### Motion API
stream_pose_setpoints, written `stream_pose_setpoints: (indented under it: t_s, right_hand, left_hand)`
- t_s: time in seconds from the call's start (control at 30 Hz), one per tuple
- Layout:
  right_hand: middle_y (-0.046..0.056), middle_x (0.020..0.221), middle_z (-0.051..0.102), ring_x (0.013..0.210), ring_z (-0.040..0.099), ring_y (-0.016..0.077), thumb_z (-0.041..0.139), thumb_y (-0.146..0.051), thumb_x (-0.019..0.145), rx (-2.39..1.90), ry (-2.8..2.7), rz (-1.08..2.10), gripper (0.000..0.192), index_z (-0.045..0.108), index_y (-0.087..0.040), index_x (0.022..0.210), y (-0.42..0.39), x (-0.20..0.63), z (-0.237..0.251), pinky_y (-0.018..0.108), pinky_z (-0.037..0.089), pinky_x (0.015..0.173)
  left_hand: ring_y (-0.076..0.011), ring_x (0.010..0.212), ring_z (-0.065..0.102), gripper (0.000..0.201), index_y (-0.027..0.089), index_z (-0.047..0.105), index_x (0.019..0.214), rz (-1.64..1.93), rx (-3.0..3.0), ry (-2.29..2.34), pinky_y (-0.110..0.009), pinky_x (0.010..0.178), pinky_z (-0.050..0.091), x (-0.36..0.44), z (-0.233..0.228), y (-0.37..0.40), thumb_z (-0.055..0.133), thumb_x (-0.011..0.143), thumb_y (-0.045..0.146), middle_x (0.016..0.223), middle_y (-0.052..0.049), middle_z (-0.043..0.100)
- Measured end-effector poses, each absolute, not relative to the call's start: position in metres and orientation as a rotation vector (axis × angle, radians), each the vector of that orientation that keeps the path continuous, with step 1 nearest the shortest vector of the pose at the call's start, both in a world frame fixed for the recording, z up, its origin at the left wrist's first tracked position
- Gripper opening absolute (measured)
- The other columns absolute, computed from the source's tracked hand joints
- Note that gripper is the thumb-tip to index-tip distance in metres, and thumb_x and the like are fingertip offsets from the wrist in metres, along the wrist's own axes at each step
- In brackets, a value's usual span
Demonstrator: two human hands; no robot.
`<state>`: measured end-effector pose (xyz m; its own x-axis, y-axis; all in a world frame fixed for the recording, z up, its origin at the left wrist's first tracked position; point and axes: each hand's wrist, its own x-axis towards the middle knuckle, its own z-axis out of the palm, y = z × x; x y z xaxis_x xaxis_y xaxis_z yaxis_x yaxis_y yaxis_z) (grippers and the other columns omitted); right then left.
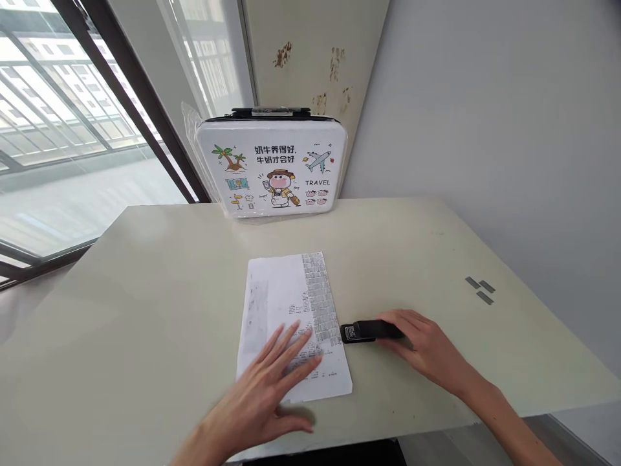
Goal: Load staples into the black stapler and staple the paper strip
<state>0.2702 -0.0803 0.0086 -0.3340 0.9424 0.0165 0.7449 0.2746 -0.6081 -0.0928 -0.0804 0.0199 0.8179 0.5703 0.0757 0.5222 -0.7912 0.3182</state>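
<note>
A printed sheet of paper [281, 278], or a thin stack of them, lies flat near the table's front. My left hand [262, 395] rests on its lower part, fingers spread and palm down. To the right of the paper is a black stapler [376, 329], lying on the table with its front end close to the paper's right edge. My right hand [424, 343] grips the stapler's rear end between thumb and fingers. Whether the stapler's tip touches the paper is hard to make out.
A white travel case [272, 168] with cartoon prints, partly in clear plastic, stands at the table's back edge. Several strips of grey staples [479, 290] lie at the right. The pale table [145, 310] meets a wall on the right and a window on the left.
</note>
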Motion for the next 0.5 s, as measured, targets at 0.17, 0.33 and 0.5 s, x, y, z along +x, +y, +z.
stream_pose_setpoints:
  t_s: [0.17, 0.33, 0.5]
  right_hand:
    - [0.005, 0.12, 0.075, 0.104, 0.072, 0.0316, 0.057, -0.053, 0.102, -1.661, -1.971, 0.671, 0.031, 0.065, -0.036, 0.126, -0.1, 0.299, -0.006, 0.042, 0.061, 0.077]
    - [0.007, 0.113, 0.077, 0.078, 0.071, 0.0256, 0.06, -0.062, 0.096, -1.827, -1.716, 0.612, 0.038, 0.07, -0.035, 0.121, -0.124, 0.314, -0.011, 0.03, 0.052, 0.044]
    - [0.001, 0.071, 0.064, 0.051, 0.056, 0.0165, 0.064, -0.066, 0.091, -1.961, -1.485, 0.542, 0.045, 0.074, -0.029, 0.115, -0.136, 0.312, 0.002, 0.024, 0.046, 0.036]
  left_hand:
    - [-0.0349, 0.16, 0.013, 0.064, 0.026, 0.021, 0.168, 0.294, 2.711, 1.073, -0.061, 0.127, 0.021, -0.143, 0.021, -0.059, 0.043, 0.111, 0.043, 0.174, -0.008, 0.02]
    - [-0.0369, 0.159, 0.019, 0.074, 0.029, 0.026, 0.167, 0.225, 2.812, 1.113, -0.061, 0.128, 0.021, -0.165, 0.016, -0.047, 0.059, 0.103, 0.045, 0.173, -0.006, 0.025]
    - [-0.0356, 0.158, 0.023, 0.074, 0.03, 0.027, 0.167, 0.227, 2.878, 1.058, -0.062, 0.129, 0.014, -0.121, 0.012, -0.039, 0.059, 0.103, 0.045, 0.172, -0.005, 0.027]
